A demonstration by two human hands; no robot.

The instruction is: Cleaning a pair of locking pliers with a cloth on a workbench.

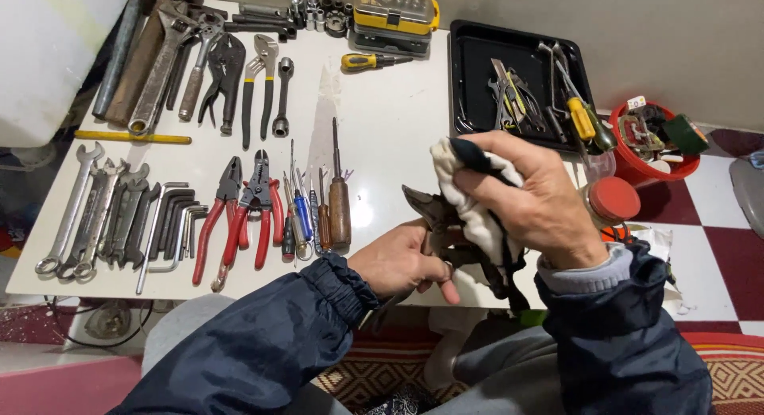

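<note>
your left hand (398, 264) has its grip wrapped around the handles of a pair of dark pliers (434, 224), fingers curled shut on them at the near edge of the white surface (390, 105). your right hand (541, 200) presses a white cloth (469, 200) with a dark patch against the pliers' head, fingers closed over the cloth, so that hand's grip is pinching the cloth around the tool. the pliers' pointed nose sticks out to the left of the cloth, tilted up and away from you.

from the head view, just left of your hands lie red-handled pliers (239, 216) and a row of screwdrivers (314, 212) with a brown-handled one (340, 208) nearest your left hand. further left sit a set of spanners (91, 216) and hex keys (171, 224). along the far edge lie large wrenches (163, 65), a yellow-handled screwdriver (370, 61) and a yellow-and-black case (394, 17). to the right, a black tray (477, 65) holds mixed small tools, and beyond your right hand stand a red bowl (649, 168) and a jar with a red lid (613, 200).
</note>
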